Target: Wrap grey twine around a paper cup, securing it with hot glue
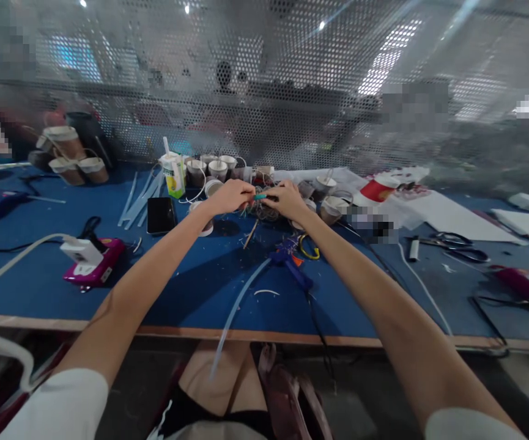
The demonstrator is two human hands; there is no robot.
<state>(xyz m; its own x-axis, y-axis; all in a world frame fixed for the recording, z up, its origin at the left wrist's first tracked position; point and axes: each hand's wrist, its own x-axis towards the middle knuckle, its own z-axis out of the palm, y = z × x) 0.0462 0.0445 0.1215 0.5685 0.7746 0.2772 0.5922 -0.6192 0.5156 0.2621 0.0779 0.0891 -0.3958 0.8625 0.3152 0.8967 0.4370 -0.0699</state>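
Note:
At the middle of the table, my left hand (233,196) and my right hand (287,199) meet over a heap of cups and tangled string. Both are closed, fingers pinching the two ends of a small teal stick-like object (259,197) whose kind I cannot make out. Beneath them lies the tangled twine (266,212), partly covered by my fingers. A thin wooden stick (250,234) is just below. Closer to me rests a blue hot glue gun (292,263) with a long translucent glue stick (241,299) in its back, hanging over the table edge.
Several small brown-and-white cups (217,170) stand behind my hands. A juice carton (173,174), a black phone (161,216) and glue sticks (142,198) lie left, with a magenta power strip (96,263). Scissors (457,244), white sheets (461,217) and cables are to the right.

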